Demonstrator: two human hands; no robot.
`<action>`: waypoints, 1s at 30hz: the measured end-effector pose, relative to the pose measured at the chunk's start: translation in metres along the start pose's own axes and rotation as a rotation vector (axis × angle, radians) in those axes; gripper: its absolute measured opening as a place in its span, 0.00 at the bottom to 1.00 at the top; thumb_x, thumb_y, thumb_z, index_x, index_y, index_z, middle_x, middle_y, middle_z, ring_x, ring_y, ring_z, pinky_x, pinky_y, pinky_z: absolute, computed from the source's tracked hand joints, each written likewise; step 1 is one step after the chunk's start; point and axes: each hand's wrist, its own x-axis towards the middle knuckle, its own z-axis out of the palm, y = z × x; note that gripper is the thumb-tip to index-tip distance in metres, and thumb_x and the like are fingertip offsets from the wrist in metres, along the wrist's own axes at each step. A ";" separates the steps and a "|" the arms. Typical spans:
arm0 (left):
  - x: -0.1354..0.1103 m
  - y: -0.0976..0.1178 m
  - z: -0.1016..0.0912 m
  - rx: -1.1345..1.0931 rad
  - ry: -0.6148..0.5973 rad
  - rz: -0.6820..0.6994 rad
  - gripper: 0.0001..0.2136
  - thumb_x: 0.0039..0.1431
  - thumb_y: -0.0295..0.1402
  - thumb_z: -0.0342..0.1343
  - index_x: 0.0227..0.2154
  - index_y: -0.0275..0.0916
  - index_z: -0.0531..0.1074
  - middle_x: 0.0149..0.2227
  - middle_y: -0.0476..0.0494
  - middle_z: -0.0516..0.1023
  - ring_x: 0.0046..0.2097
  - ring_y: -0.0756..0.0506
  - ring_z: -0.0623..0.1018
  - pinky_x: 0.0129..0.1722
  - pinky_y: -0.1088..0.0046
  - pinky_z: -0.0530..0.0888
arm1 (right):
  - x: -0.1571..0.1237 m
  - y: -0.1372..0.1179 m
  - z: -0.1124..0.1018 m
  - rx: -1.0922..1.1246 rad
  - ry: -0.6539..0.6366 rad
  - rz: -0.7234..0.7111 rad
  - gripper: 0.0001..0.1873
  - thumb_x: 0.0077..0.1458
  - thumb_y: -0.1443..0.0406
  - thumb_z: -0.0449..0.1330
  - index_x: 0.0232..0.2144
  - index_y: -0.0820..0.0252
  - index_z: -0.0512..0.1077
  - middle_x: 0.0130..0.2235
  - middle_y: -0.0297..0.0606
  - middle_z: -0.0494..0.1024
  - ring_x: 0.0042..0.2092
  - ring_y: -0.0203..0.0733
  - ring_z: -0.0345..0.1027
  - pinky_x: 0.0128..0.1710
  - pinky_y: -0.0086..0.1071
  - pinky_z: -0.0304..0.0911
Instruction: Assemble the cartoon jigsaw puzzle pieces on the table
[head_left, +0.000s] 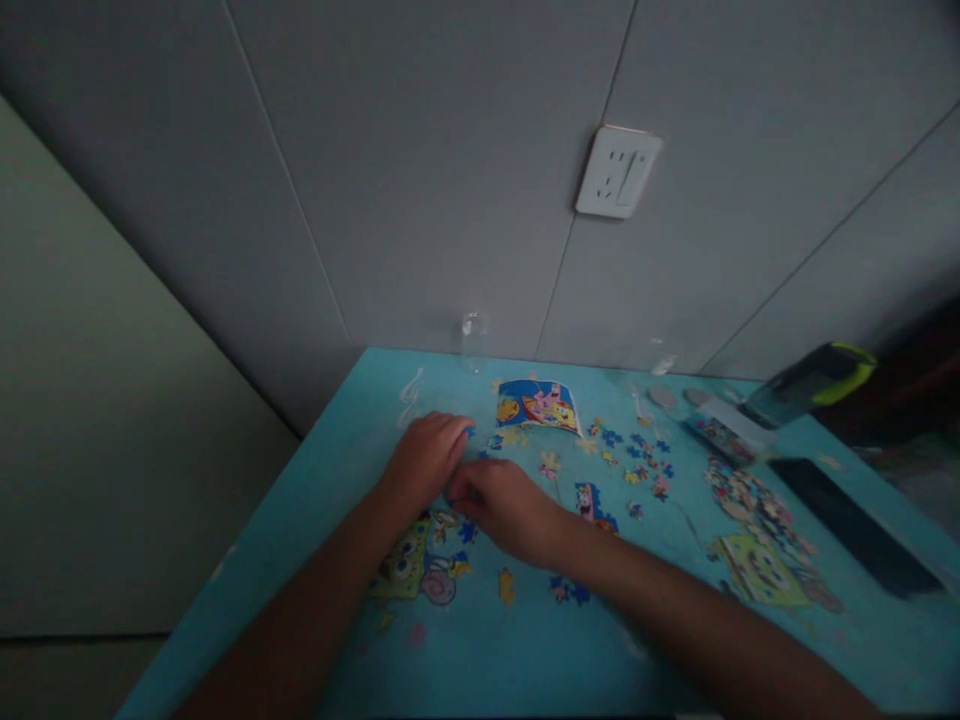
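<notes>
My left hand (426, 455) is closed, with a small blue jigsaw piece (470, 432) showing at its fingertips. Close beside it, my right hand (510, 507) has its fingers curled in a pinch low over the table; what they hold is hidden. Around both hands lie loose jigsaw pieces (636, 472), mostly blue and yellow. A small joined section (595, 508) of puzzle lies partly behind my right forearm. Beyond the hands rests a slightly curled picture card (537, 405) with cartoon figures on a blue ground.
The turquoise table (330, 440) has printed cartoon figures. On the right are a heap of pieces (754, 505), a small box (731, 430), a dark flat slab (855, 525) and a dark container with a lime-green edge (814, 380). A clear bottle (472, 343) stands near the wall.
</notes>
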 end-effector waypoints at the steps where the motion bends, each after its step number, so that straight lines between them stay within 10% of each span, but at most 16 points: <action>1: -0.001 0.003 0.001 -0.018 -0.004 0.015 0.09 0.69 0.28 0.50 0.47 0.38 0.74 0.42 0.41 0.80 0.45 0.41 0.78 0.47 0.62 0.74 | -0.009 0.006 -0.009 0.068 0.035 -0.021 0.09 0.60 0.70 0.61 0.40 0.56 0.79 0.39 0.35 0.81 0.40 0.39 0.74 0.44 0.32 0.66; 7: -0.006 0.034 0.012 -0.115 -0.027 0.121 0.10 0.69 0.29 0.51 0.48 0.41 0.74 0.42 0.42 0.79 0.45 0.42 0.78 0.48 0.61 0.74 | -0.088 0.087 -0.075 0.195 0.307 0.254 0.14 0.64 0.60 0.59 0.47 0.55 0.80 0.39 0.38 0.83 0.38 0.42 0.76 0.39 0.37 0.70; 12: -0.009 0.066 0.025 -0.214 -0.097 0.175 0.08 0.69 0.29 0.51 0.45 0.41 0.74 0.40 0.43 0.78 0.44 0.43 0.76 0.48 0.60 0.74 | -0.123 0.136 -0.088 0.435 0.348 0.456 0.19 0.59 0.53 0.62 0.44 0.61 0.78 0.31 0.37 0.83 0.31 0.41 0.75 0.33 0.35 0.70; 30: -0.016 0.073 0.028 -0.171 -0.222 0.190 0.09 0.70 0.31 0.50 0.46 0.42 0.74 0.43 0.43 0.77 0.45 0.42 0.74 0.50 0.57 0.72 | -0.139 0.118 -0.083 0.396 0.225 0.450 0.13 0.60 0.60 0.63 0.45 0.56 0.80 0.34 0.34 0.83 0.31 0.37 0.73 0.31 0.33 0.70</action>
